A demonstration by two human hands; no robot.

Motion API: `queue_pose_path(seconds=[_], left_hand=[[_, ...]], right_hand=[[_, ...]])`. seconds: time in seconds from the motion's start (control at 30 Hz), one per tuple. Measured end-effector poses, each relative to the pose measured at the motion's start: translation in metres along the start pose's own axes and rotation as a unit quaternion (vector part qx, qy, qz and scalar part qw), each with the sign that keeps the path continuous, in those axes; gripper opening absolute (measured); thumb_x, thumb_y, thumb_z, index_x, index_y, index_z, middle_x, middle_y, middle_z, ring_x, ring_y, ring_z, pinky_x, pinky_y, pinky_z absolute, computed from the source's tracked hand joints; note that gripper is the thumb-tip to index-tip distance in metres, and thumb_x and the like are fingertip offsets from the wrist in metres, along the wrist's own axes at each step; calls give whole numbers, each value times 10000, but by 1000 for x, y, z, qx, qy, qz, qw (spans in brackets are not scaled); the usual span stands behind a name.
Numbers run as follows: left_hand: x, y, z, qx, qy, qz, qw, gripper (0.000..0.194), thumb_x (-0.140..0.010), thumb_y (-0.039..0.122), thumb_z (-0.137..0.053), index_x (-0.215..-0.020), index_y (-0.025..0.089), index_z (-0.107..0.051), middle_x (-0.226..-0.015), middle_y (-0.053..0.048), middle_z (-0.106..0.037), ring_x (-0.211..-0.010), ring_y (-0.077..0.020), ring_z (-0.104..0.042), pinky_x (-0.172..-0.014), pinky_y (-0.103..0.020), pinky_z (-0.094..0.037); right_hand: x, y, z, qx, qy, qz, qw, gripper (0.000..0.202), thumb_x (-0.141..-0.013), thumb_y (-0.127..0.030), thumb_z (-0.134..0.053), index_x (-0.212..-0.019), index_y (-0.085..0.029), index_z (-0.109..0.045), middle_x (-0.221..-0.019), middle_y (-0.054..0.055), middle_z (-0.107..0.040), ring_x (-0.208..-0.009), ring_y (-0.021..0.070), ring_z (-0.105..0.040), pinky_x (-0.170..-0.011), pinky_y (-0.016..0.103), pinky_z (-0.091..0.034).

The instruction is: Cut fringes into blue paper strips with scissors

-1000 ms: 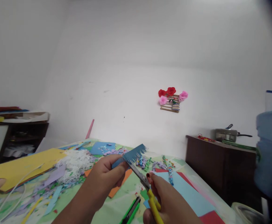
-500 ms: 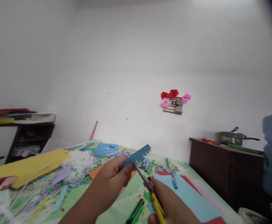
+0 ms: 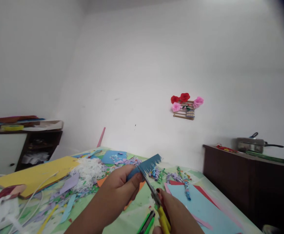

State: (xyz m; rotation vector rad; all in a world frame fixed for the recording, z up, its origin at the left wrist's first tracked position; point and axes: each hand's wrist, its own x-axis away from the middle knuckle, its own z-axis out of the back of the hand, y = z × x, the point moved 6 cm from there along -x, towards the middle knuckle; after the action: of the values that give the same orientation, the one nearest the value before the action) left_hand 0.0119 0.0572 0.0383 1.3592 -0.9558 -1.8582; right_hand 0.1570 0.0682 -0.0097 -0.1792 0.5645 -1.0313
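My left hand pinches a blue paper strip whose lower right edge is cut into a fine fringe. Wrapped round the yellow handles of a pair of scissors, my right hand holds them from the lower right. The blades reach up across the strip beside my left thumb, at the inner end of the fringe. Below the hands lies a green box cutter on the table. Curled paper pieces lie behind the strip.
A tangle of white string and yellow sheets lie on the left, among paper scraps. Light blue paper lies on the right. A dark cabinet bearing a pan stands beyond the table's right edge.
The view has turned slightly left, so everything sits a little further right in the picture. Both hands keep their hold on the strip and the scissors.
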Motion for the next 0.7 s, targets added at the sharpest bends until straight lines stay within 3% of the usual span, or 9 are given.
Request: queue_pose_path(seconds=[0.2,0.33,0.5,0.6,0.7], left_hand=[[4,1,1,15,8,22,1000,213,-759,318,-477,-607,180,-422,-442,95,-321,-395,-60,-251,-382,-175,-197],[6,4,2,3,18,34,999,240,-764,327,-459,-577,183,-417,-399,93,-342,-358,-55,-241,-361,-177,-179],[3,5,4,-43,0,46,998,309,-790,371,-430,-549,179,-407,-420,65,-431,-346,-54,-330,-369,-172,-237],[1,2,4,-36,-19,54,998,295,-790,375,-426,-571,177,-418,-445,60,-465,-340,-52,-353,-362,-167,-251],[0,0,6,-26,-4,43,999,278,-790,342,-424,-566,179,-408,-429,71,-447,-331,-48,-339,-357,-162,-242]], right_hand=[[-1,0,1,-14,7,7,1000,416,-615,-195,-571,-1021,-195,-481,-914,51,-595,-726,182,-528,-614,239,-391],[0,-3,1,-26,11,6,1000,341,-622,-242,-581,-952,-204,-509,-799,20,-597,-674,171,-518,-581,232,-389],[-4,-2,0,-45,13,-6,999,416,-533,-228,-644,-925,-208,-505,-786,4,-579,-681,167,-505,-564,216,-392],[-3,-1,2,-48,16,-11,999,331,-543,-223,-626,-845,-207,-492,-753,-4,-560,-676,161,-495,-566,214,-389],[-1,0,3,-51,12,-17,998,314,-574,-236,-601,-859,-208,-472,-731,-13,-553,-647,150,-489,-550,213,-381]])
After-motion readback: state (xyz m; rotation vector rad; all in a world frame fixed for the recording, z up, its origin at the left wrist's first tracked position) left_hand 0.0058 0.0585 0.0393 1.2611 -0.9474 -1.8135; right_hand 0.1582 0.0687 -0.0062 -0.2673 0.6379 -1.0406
